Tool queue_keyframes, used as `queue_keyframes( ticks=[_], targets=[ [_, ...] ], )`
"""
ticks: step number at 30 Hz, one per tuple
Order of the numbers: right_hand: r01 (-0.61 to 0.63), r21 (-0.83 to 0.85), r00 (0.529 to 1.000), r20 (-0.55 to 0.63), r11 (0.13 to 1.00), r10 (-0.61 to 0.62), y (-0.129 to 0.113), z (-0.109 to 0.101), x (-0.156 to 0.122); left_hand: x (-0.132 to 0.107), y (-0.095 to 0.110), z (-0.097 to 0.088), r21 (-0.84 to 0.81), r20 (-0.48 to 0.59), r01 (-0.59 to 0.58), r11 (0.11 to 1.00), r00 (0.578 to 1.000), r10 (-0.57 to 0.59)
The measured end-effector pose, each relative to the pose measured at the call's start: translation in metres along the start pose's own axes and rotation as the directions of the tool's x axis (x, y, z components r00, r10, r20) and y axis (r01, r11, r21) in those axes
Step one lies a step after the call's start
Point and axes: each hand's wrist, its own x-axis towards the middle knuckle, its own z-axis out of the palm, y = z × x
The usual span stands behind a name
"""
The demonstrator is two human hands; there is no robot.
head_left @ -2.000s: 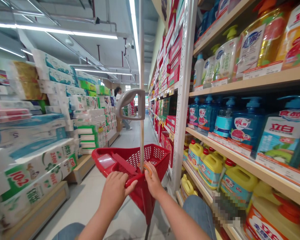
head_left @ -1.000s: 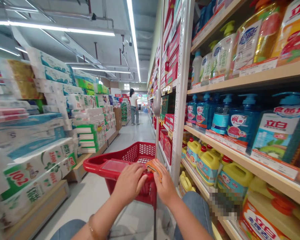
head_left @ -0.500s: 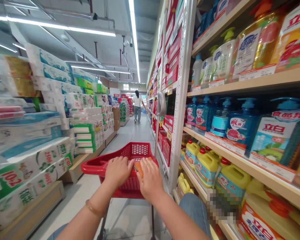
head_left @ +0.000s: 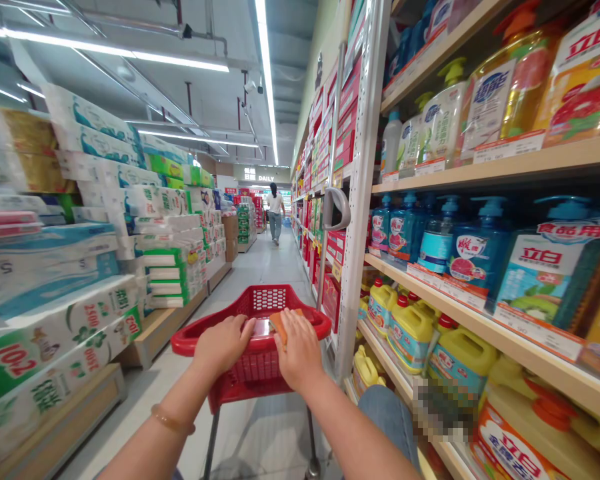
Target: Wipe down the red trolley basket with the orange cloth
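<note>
Gleaming aisle floor point(head_left: 260, 267) under red cart point(head_left: 245, 370)

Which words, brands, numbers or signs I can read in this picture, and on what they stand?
"DAILY": sign at the aisle end
"立白": top-right bottle
"食品用": blue pump bottle's label
"立白": same label
"102": tissue pack
"2500": tissue pack
Shelf price labels: too small to read.

- Upper wooden shelf point(head_left: 570, 152), right: clear and yellow bottles of dish liquid point(head_left: 510, 87).
- Middle wooden shelf point(head_left: 385, 270), right: blue pump bottles point(head_left: 473, 250).
- Lower wooden shelf point(head_left: 385, 380), right: yellow jugs point(head_left: 414, 343) with red caps.
- Low wooden platform point(head_left: 157, 337), left: stacked tissue packs point(head_left: 173, 267).
- Pale aisle floor point(head_left: 260, 267), centre: wheeled red shopping basket point(head_left: 253, 300).
</note>
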Motion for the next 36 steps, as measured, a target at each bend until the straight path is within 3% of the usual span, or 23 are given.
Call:
queue_keyframes(
  ticks=[4,8,11,14,17,20,23,26,28,31,34,36],
  targets=[
    [-0.063,0.000,0.998,0.001,0.998,0.063,0.023,-0.004,0.006,-0.006,-0.013,0.003,0.091,-0.051,-0.021,0.996,0.998,0.026],
    [-0.179,-0.015,0.982,-0.070,0.984,0.178,0.016,0.011,0.016,-0.011,0.008,0.009,0.141,-0.144,-0.022,0.990,0.989,0.042],
    [-0.078,0.041,0.997,-0.018,0.996,0.079,0.008,0.013,0.021,-0.012,0.017,0.010,0.111,-0.141,-0.105,0.988,0.983,0.120],
    [-0.001,0.110,0.999,0.047,0.994,-0.005,0.021,0.004,0.025,-0.012,0.009,0.009,0.107,-0.107,-0.132,0.985,0.984,0.143],
    [-0.108,0.098,0.993,0.046,0.989,0.104,0.042,-0.001,0.031,-0.013,0.004,0.009,0.150,-0.135,-0.070,0.986,0.987,0.091],
    [-0.208,0.048,0.978,0.007,0.977,0.208,0.040,0.005,0.034,-0.014,0.016,0.010,0.152,-0.137,-0.017,0.988,0.990,0.038],
    [-0.086,0.091,0.996,0.031,0.992,0.084,0.020,0.010,0.033,-0.015,0.029,0.007,0.093,-0.081,-0.043,0.995,0.995,0.051],
    [0.052,0.196,0.993,0.091,0.979,-0.071,0.016,0.004,0.032,-0.018,0.027,-0.001,0.009,-0.017,-0.172,0.985,0.985,0.172],
    [0.042,0.235,0.991,0.111,0.971,-0.070,0.027,-0.002,0.034,-0.021,0.022,-0.005,-0.033,0.011,-0.228,0.973,0.974,0.228],
    [-0.057,0.198,0.995,0.088,0.979,0.040,0.039,-0.003,0.038,-0.024,0.022,-0.004,-0.007,-0.002,-0.186,0.982,0.983,0.186],
    [-0.062,0.153,0.997,0.050,0.986,0.055,0.027,0.003,0.037,-0.025,0.032,0.002,0.025,-0.040,-0.147,0.989,0.988,0.148],
    [0.018,0.184,0.997,0.066,0.983,-0.031,0.015,0.004,0.033,-0.023,0.033,0.005,-0.057,-0.037,-0.238,0.970,0.971,0.236]
  ],
)
